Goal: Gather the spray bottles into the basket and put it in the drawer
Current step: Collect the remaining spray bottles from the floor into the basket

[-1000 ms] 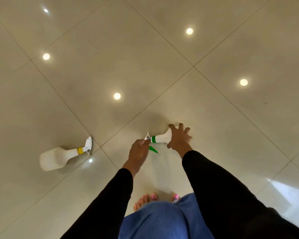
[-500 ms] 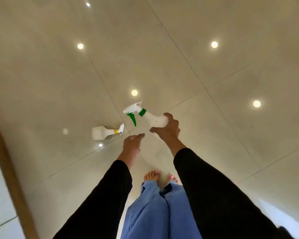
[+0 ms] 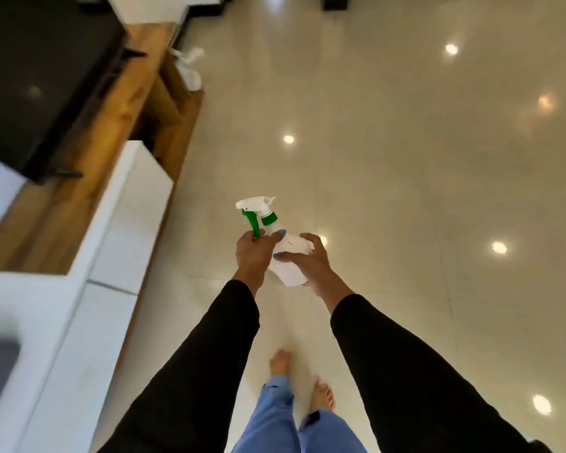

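Hands hold one thing between them: white plastic spray bottle w/ green collar and green trigger [image 3: 276,243], up in the air above the floor, tilted, nozzle end pointing up-left. Left hand [image 3: 254,253] is curled round the neck area, fingers by the green trigger, thumb across the bottle shoulder. Right hand [image 3: 309,261] cups the bottle body from the right and below, fingers wrapped on the white wall. Both arms in black long sleeves [image 3: 206,361]. Below: blue trouser legs [image 3: 275,416] and bare feet [image 3: 322,395] on glossy beige tiled floor [image 3: 389,158], w/ round light reflections on it. To the left, low cabinet w/ wood-brown top and white fronts [image 3: 111,204]; dark flat screen [image 3: 46,70] stands on it. Further off, near the cabinet's far end, a second white spray bottle [image 3: 188,68], blurred, at the floor edge; can't tell if it leans on the wood.
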